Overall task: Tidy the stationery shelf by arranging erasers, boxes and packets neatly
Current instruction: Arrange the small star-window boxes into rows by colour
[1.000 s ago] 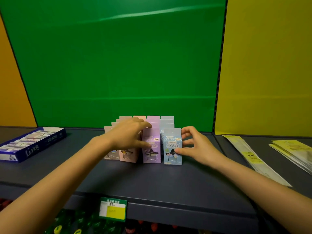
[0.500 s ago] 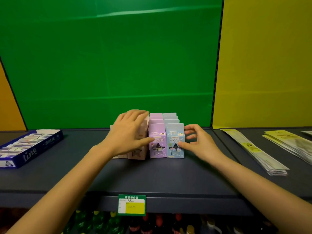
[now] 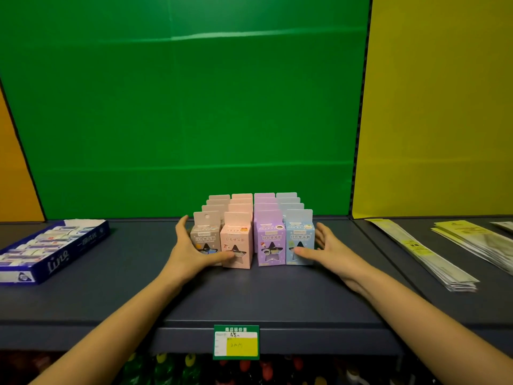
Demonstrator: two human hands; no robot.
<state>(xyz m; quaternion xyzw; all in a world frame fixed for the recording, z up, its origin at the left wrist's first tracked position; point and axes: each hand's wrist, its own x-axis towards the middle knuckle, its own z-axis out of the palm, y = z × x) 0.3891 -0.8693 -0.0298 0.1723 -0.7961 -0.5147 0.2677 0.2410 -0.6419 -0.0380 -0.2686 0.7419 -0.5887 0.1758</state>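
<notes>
step: squaring the block of star-window boxes (image 3: pixel 256 218), four rows at mid shelf (image 3: pixel 249 295)
left hand (image 3: pixel 188 251): fingers straight along the grey box (image 3: pixel 205 237) side, thumb across the fronts to the pink box (image 3: pixel 237 245); grips nothing
right hand (image 3: pixel 330 251): fingers wide and relaxed beside the blue box (image 3: pixel 299 240), thumb on its front
gap: sliver between pink box and purple box (image 3: pixel 269 243); pink front looks slightly forward
do: press inward evenly, low down, so cartons slide rather than tip; then nudge fronts flush
risk: back rows skewing
left to do, probably: eraser tray (image 3: pixel 52 251), packets (image 3: pixel 416 251), well apart either side
</notes>
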